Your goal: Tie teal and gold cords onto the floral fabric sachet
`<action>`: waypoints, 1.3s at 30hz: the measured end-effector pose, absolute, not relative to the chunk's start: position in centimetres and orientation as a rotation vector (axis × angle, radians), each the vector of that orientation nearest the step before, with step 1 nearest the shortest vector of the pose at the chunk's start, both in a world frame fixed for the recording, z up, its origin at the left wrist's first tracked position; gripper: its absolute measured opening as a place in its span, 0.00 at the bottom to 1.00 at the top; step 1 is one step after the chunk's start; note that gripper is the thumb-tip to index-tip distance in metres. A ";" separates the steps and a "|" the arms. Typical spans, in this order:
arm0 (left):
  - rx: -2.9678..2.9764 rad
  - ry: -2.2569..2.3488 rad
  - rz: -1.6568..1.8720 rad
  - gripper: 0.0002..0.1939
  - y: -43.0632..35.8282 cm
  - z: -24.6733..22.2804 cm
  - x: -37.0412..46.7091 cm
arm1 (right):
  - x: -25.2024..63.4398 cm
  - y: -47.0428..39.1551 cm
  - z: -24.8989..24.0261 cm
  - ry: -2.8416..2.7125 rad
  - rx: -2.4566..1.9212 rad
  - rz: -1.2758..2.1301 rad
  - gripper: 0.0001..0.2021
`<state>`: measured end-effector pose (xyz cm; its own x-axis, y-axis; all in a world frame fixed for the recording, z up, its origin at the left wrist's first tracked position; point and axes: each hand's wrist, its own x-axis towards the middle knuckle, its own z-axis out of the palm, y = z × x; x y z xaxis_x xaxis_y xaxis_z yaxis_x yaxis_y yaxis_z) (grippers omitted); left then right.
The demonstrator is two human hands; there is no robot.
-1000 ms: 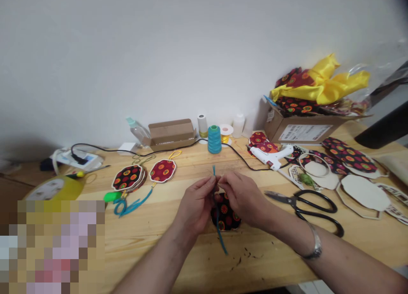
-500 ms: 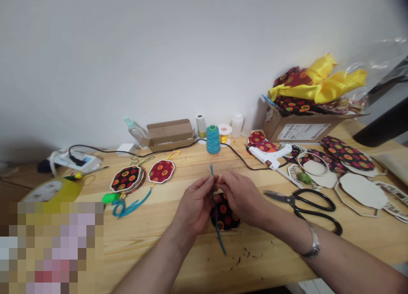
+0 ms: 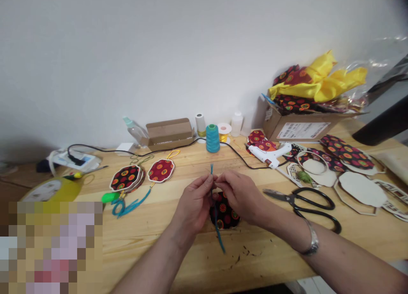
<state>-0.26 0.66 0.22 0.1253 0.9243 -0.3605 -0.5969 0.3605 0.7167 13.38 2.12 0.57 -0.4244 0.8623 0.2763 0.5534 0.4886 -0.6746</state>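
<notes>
My left hand [image 3: 198,202] pinches a bundle of teal thread [image 3: 219,234], whose short end sticks up above the fingertips while the longer end hangs down toward me. Fingertips of my right hand [image 3: 238,194] are pressed together close beside the left thumb; whatever lies between them is too small to make out. Beneath both hands a black patterned fabric ornament [image 3: 225,213] rests on the table, partly covered by them. Large black-handled scissors [image 3: 299,202] lie to the right of my right hand. A teal thread cone [image 3: 212,138] stands beyond the hands.
At left are stacked black ornaments [image 3: 126,178] and a red ornament [image 3: 161,170] with a teal tassel. A white glue gun [image 3: 269,153], its cord, and pale cut-out panels [image 3: 363,189] lie at right. Behind stands a cardboard box [image 3: 299,128] of fabric. Dark scraps [image 3: 237,258] litter the front.
Both hands stay together over the ornament, with the right fingertips shifting only slightly by the thread. The whole view has moved a little; nothing was let go.
</notes>
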 end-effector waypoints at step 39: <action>1.502 1.436 1.083 0.06 0.6 -0.2 -0.3 | 16.4 4.3 3.9 -1.208 -0.999 1.075 0.10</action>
<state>-0.31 0.57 -0.17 -0.0003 0.9980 0.0636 0.3358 -0.0598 0.9400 16.44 4.30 3.94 0.0422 0.9773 0.2076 -0.0927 0.2107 -0.9731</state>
